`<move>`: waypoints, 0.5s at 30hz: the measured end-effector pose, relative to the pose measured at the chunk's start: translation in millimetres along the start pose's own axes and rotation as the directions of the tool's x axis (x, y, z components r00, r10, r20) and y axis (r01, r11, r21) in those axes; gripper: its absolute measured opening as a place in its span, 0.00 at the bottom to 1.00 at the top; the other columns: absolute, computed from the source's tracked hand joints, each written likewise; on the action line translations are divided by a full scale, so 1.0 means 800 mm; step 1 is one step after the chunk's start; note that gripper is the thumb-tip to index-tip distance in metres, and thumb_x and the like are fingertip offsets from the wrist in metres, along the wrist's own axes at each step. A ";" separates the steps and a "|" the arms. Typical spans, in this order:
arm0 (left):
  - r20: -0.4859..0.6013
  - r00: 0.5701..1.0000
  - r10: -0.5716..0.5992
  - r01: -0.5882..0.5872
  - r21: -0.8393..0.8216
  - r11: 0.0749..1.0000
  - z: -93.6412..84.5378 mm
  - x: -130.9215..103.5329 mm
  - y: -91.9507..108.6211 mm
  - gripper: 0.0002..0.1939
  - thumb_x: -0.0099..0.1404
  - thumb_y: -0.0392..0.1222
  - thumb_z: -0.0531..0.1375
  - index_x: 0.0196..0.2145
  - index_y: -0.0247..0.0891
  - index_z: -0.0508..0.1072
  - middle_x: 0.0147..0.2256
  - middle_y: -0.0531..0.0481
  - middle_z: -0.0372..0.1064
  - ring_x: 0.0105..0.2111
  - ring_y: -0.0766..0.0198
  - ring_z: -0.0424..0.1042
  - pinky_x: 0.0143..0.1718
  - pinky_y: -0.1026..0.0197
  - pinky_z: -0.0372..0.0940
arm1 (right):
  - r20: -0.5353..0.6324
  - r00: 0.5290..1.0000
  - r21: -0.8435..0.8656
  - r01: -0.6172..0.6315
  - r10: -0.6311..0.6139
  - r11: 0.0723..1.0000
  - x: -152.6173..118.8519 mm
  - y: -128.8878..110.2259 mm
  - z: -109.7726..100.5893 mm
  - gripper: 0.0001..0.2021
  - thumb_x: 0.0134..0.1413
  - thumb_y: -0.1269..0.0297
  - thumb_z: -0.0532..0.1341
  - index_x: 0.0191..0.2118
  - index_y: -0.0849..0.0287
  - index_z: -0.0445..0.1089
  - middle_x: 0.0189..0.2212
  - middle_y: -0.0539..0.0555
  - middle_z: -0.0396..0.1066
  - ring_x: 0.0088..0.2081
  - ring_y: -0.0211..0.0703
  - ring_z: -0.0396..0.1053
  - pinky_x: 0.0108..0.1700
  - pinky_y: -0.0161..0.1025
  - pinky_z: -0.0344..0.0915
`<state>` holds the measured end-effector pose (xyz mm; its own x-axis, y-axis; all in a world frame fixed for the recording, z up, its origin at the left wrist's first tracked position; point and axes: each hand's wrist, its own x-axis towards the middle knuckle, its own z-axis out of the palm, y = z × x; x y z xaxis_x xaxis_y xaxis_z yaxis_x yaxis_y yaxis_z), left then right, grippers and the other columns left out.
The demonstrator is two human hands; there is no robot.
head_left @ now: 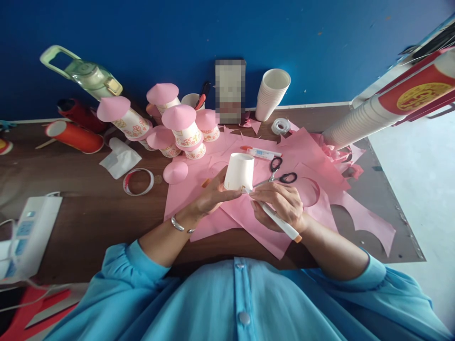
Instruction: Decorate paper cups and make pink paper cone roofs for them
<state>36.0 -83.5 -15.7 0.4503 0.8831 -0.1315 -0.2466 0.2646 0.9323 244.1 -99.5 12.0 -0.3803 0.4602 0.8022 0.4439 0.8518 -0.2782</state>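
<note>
My left hand (212,193) holds a white paper cup (240,169) from its left side and below. A few short marks show near the cup's lower edge. In my right hand (280,204) is a white marker (280,221) with an orange end; its tip meets the cup's lower right edge. Black-handled scissors (273,176) lie just beyond my right hand, on pink paper (209,215). Behind them rest a white marker (262,153) and a red-tipped one partly under it. An orange cap shows beside my left fingers.
Decorated cups with pink cones (179,117) stand back left, near a tape ring (138,182), a tissue (120,158) and a bottle (88,78). Stacked cups (273,92), a phone (230,90) and small tape (280,126) are at the back. A long cup stack (350,124) leans right.
</note>
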 end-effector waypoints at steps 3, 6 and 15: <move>-0.018 1.000 -0.012 0.011 -0.009 1.000 0.000 -0.001 -0.001 0.27 0.58 0.44 0.75 0.55 0.46 0.75 0.50 0.50 0.76 0.50 0.52 0.73 0.52 0.53 0.67 | 0.000 1.000 -0.011 -0.001 0.001 1.000 0.000 0.000 0.000 0.14 0.58 0.75 0.63 0.48 0.55 0.71 0.31 0.50 0.78 0.29 0.42 0.79 0.30 0.37 0.77; -0.028 1.000 -0.014 0.014 -0.012 1.000 0.000 -0.001 -0.001 0.28 0.58 0.44 0.75 0.56 0.46 0.75 0.51 0.49 0.76 0.52 0.52 0.73 0.53 0.52 0.67 | -0.003 1.000 -0.012 0.004 -0.004 1.000 0.001 0.000 0.000 0.13 0.58 0.75 0.63 0.47 0.55 0.71 0.31 0.50 0.78 0.29 0.42 0.79 0.29 0.37 0.77; -0.002 1.000 -0.005 0.005 -0.029 1.000 -0.001 -0.003 0.000 0.29 0.59 0.43 0.75 0.56 0.46 0.74 0.51 0.49 0.76 0.54 0.50 0.72 0.55 0.51 0.67 | -0.007 1.000 0.015 0.031 -0.031 0.999 0.004 0.000 0.001 0.12 0.57 0.77 0.64 0.46 0.60 0.71 0.30 0.54 0.78 0.29 0.42 0.79 0.28 0.36 0.75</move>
<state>34.3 -85.3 -15.6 0.4497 0.8827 -0.1368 -0.2689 0.2799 0.9216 242.4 -98.0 14.0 -0.3878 0.4320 0.8142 0.4195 0.8693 -0.2615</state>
